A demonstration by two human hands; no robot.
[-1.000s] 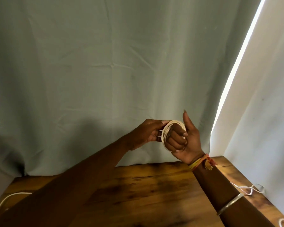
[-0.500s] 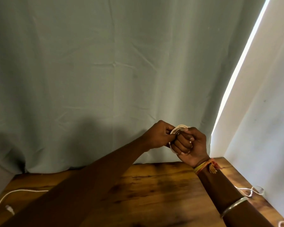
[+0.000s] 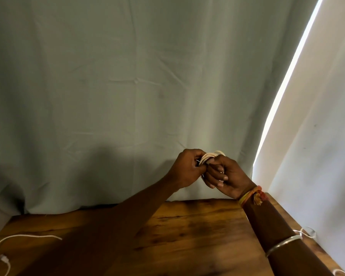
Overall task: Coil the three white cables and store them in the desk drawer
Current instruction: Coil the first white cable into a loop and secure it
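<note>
Head view: both hands are raised above the brown wooden worktop (image 3: 187,226), meeting in front of a pale grey-green fabric curtain (image 3: 127,76). Between them sits a small coil of thin white cable (image 3: 209,156), its loops showing just above the knuckles. The left hand (image 3: 187,168) has its fingers curled in and pinches the left side of the coil. The right hand (image 3: 225,174) is clenched around the coil's right side, its fingers folded over the loops and its nails facing the camera. The two hands touch each other at the coil.

On the right wrist hangs a knotted orange-and-yellow thread band (image 3: 253,196), and further down that forearm a thin silver bangle (image 3: 283,244).

Well below and left of the left hand, a loose white cable with a small white plug (image 3: 24,237) lies uncoiled on the worktop. Below and right of the right hand, beside the bangle, a tangled white cable (image 3: 307,234) rests at the worktop's edge against the white wall (image 3: 317,136).
</note>
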